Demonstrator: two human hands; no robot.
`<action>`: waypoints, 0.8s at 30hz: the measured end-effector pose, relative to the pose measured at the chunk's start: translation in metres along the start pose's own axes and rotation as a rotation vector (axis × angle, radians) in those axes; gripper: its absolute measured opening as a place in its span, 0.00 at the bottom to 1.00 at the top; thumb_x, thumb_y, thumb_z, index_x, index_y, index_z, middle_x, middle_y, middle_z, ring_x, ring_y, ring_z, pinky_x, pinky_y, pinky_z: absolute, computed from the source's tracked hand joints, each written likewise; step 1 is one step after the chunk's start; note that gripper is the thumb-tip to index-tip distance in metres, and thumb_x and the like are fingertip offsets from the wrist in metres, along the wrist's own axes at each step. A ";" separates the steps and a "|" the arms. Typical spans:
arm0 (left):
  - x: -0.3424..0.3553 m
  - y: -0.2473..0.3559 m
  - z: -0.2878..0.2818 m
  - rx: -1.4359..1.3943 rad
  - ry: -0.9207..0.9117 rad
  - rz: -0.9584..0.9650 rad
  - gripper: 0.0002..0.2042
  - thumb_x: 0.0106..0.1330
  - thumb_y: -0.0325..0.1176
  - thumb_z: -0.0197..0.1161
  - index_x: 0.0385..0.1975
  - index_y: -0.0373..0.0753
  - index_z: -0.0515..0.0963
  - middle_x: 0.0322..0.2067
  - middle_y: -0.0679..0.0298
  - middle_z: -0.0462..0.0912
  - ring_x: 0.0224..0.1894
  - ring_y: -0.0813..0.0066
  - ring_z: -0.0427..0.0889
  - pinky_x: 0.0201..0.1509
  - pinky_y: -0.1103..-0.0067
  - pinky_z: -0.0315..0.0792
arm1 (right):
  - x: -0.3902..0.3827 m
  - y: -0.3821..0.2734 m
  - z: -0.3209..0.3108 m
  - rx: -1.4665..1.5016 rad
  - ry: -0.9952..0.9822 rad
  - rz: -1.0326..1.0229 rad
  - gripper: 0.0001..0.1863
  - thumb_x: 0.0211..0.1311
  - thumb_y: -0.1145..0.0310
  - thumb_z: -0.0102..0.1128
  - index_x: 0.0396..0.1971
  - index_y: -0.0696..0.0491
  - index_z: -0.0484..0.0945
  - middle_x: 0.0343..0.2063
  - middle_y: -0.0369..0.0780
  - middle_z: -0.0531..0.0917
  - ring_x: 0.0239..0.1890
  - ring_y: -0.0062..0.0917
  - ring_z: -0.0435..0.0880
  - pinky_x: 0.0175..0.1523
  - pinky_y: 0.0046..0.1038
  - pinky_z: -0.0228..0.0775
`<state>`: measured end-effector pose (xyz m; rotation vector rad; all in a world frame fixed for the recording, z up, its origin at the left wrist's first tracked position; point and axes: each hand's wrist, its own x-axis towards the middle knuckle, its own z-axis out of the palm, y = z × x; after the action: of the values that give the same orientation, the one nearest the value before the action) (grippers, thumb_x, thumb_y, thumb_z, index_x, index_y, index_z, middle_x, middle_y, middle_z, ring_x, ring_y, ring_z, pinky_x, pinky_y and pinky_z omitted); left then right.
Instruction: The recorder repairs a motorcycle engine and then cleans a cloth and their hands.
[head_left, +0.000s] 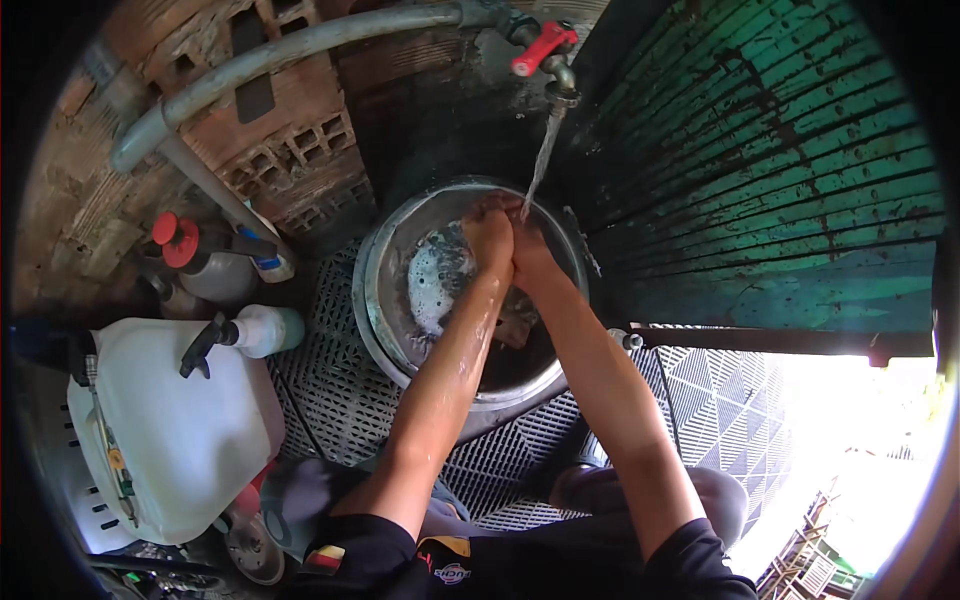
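Both my hands are together over a round metal basin [372,318], beneath a running tap [562,92] with a red handle. My left hand [488,236] is closed, fingers curled in against the other hand; whatever lies within them is hidden. Pressed beside it, my right hand [527,240] catches the stream of water [543,165], its fingers smeared by motion and partly covered. White suds [432,285] float on the dark water in the basin. A brownish piece [515,328], its kind unclear, shows between my forearms. My left forearm glistens wet.
A large white plastic container [185,420] stands at left, near a spray bottle [265,331] and a red-capped bottle [215,265]. A grey pipe [300,58] runs along the brick wall. A green corrugated panel [760,170] closes the right side. Grated mats [345,370] cover the floor.
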<state>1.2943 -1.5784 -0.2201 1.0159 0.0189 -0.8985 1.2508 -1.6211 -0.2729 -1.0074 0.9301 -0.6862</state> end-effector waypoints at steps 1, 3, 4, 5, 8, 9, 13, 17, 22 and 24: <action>-0.021 -0.011 0.041 0.098 -0.025 0.113 0.15 0.67 0.34 0.47 0.49 0.35 0.73 0.37 0.58 0.81 0.38 0.63 0.81 0.50 0.74 0.71 | 0.043 0.002 -0.052 0.113 0.030 0.156 0.12 0.67 0.58 0.50 0.41 0.50 0.73 0.37 0.39 0.79 0.38 0.25 0.80 0.42 0.31 0.74; -0.048 -0.001 0.013 0.751 0.127 0.706 0.22 0.65 0.35 0.51 0.60 0.41 0.66 0.53 0.48 0.71 0.56 0.52 0.71 0.59 0.61 0.63 | -0.007 -0.006 0.004 0.470 -0.606 -0.061 0.27 0.62 0.43 0.52 0.53 0.45 0.69 0.43 0.37 0.77 0.46 0.31 0.77 0.49 0.40 0.70; -0.056 0.002 0.022 0.732 0.120 0.709 0.22 0.65 0.35 0.51 0.60 0.41 0.66 0.53 0.48 0.71 0.56 0.52 0.71 0.59 0.61 0.63 | -0.014 -0.041 0.014 0.453 -0.604 -0.072 0.27 0.62 0.43 0.52 0.53 0.45 0.69 0.43 0.37 0.77 0.46 0.31 0.77 0.49 0.40 0.70; -0.062 0.001 0.034 0.768 0.083 0.768 0.23 0.65 0.34 0.50 0.61 0.40 0.63 0.57 0.46 0.66 0.60 0.46 0.63 0.63 0.58 0.56 | -0.010 -0.069 0.016 0.367 -0.391 0.087 0.30 0.61 0.39 0.49 0.56 0.43 0.66 0.44 0.36 0.76 0.46 0.32 0.77 0.49 0.43 0.69; -0.037 0.021 0.032 0.898 0.017 0.645 0.26 0.65 0.37 0.52 0.62 0.38 0.60 0.60 0.45 0.63 0.62 0.39 0.59 0.66 0.55 0.50 | -0.028 -0.086 0.015 0.268 -0.237 0.274 0.33 0.62 0.36 0.45 0.60 0.41 0.63 0.47 0.34 0.76 0.47 0.31 0.76 0.49 0.41 0.69; 0.005 0.019 0.004 0.567 -0.115 0.421 0.26 0.65 0.39 0.51 0.63 0.39 0.61 0.61 0.47 0.63 0.62 0.40 0.60 0.65 0.54 0.49 | -0.037 -0.075 0.030 0.269 -0.371 0.237 0.33 0.63 0.40 0.47 0.62 0.43 0.61 0.52 0.34 0.73 0.50 0.29 0.74 0.49 0.34 0.69; 0.018 0.020 0.014 0.695 -0.085 0.086 0.24 0.68 0.44 0.46 0.62 0.41 0.64 0.63 0.52 0.61 0.64 0.47 0.61 0.67 0.56 0.49 | -0.040 -0.079 0.037 0.155 -0.275 0.407 0.35 0.63 0.38 0.44 0.64 0.43 0.60 0.54 0.34 0.71 0.50 0.30 0.73 0.49 0.34 0.69; -0.040 0.002 0.062 0.490 -0.027 0.319 0.27 0.70 0.50 0.42 0.62 0.38 0.63 0.64 0.51 0.60 0.68 0.60 0.55 0.69 0.69 0.48 | -0.026 -0.111 -0.005 0.176 -0.298 0.308 0.27 0.66 0.45 0.44 0.61 0.42 0.66 0.50 0.34 0.75 0.49 0.27 0.74 0.54 0.42 0.64; 0.044 -0.010 -0.013 0.682 -0.136 0.703 0.26 0.69 0.47 0.41 0.59 0.35 0.66 0.64 0.44 0.58 0.65 0.52 0.60 0.67 0.62 0.53 | -0.074 -0.058 0.024 0.226 -0.283 0.117 0.26 0.70 0.50 0.41 0.63 0.48 0.62 0.58 0.35 0.69 0.61 0.24 0.65 0.64 0.33 0.55; 0.036 0.024 -0.004 0.470 -0.417 -0.097 0.26 0.68 0.49 0.44 0.56 0.33 0.66 0.63 0.47 0.62 0.67 0.54 0.57 0.69 0.70 0.50 | -0.073 -0.054 0.000 -0.023 -0.245 0.107 0.29 0.69 0.47 0.41 0.62 0.51 0.63 0.57 0.36 0.71 0.59 0.24 0.67 0.62 0.29 0.57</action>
<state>1.3351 -1.5927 -0.2195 1.2465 -0.5184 -1.2227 1.2147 -1.5817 -0.1998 -1.0287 0.7719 -0.4517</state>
